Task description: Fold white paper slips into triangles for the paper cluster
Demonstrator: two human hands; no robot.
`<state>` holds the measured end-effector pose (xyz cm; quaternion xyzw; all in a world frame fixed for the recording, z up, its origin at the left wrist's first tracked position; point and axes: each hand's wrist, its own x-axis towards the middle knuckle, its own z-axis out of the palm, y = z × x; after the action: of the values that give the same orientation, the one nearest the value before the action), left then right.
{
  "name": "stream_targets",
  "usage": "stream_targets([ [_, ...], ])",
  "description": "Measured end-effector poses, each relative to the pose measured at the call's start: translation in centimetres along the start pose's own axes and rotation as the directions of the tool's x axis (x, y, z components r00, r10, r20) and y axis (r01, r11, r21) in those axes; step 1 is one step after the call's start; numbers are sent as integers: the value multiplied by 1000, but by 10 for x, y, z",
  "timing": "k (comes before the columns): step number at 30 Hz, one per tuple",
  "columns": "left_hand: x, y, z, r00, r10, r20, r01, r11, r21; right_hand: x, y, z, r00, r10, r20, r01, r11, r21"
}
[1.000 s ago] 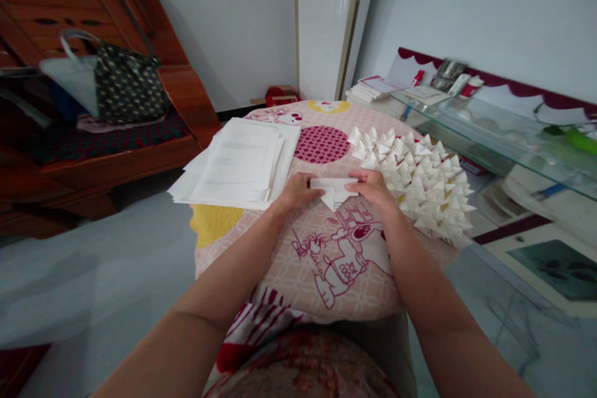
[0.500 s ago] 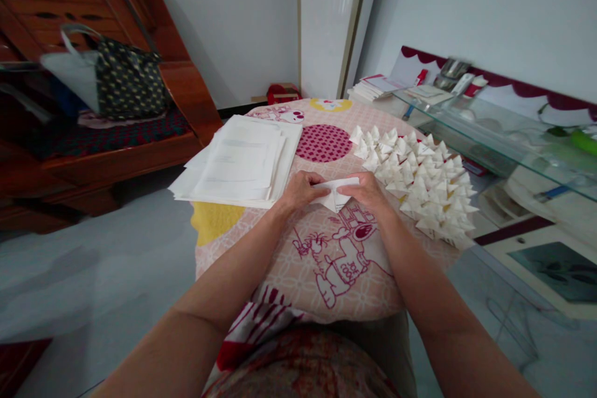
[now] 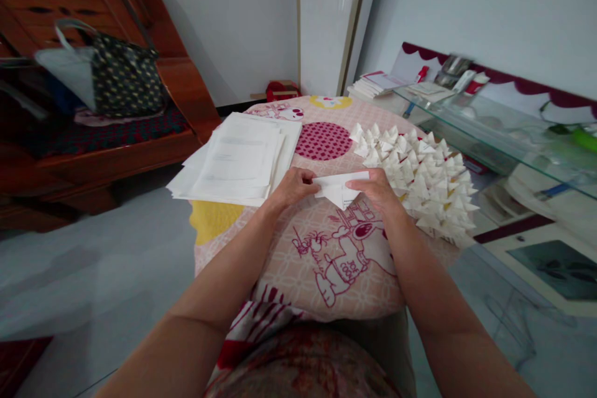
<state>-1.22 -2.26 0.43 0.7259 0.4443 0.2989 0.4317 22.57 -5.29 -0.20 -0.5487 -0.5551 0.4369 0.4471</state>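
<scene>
A small folded piece of white paper [image 3: 336,189] with a downward point and a little print is held between both hands above the patterned tablecloth [image 3: 298,261]. My left hand [image 3: 295,188] pinches its left end between thumb and fingers. At the other end, my right hand [image 3: 377,190] grips the paper, its thumb lying across the front. Left of the hands lies a stack of white paper sheets [image 3: 237,155], faintly printed. To the right stand rows of folded paper pieces [image 3: 415,174] with pointed tips, packed close together.
A glass-topped cabinet [image 3: 504,137] with cups and other items flanks the table's right side. Papers and booklets [image 3: 375,84] are piled at the far right. A wooden bench [image 3: 107,161] with a dotted bag [image 3: 124,74] stands left. A tall white appliance [image 3: 324,25] is behind.
My right hand has shifted right and my left hand slightly left and up. More of the folded paper's width now shows between them. The view has tilted slightly.
</scene>
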Motion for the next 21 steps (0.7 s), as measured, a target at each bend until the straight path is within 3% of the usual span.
stream_targets([
  [4,-4,-2,-5,1000,-21,-21,20,999,-32,0,-1,-1,1000,5,14,-6,998,69],
  [8,-3,-5,-10,999,-42,0,42,998,40,-1,-2,3,1000,8,30,-11,996,88],
  [13,-2,-10,-16,999,12,33,-15,994,112,0,-1,3,997,67,37,-71,990,118],
  [16,-2,-10,-17,998,62,6,-63,996,70,1,0,3,998,64,19,-66,993,94],
  [21,0,-7,-8,992,111,60,-110,994,-26,3,3,7,998,46,43,-48,998,46],
])
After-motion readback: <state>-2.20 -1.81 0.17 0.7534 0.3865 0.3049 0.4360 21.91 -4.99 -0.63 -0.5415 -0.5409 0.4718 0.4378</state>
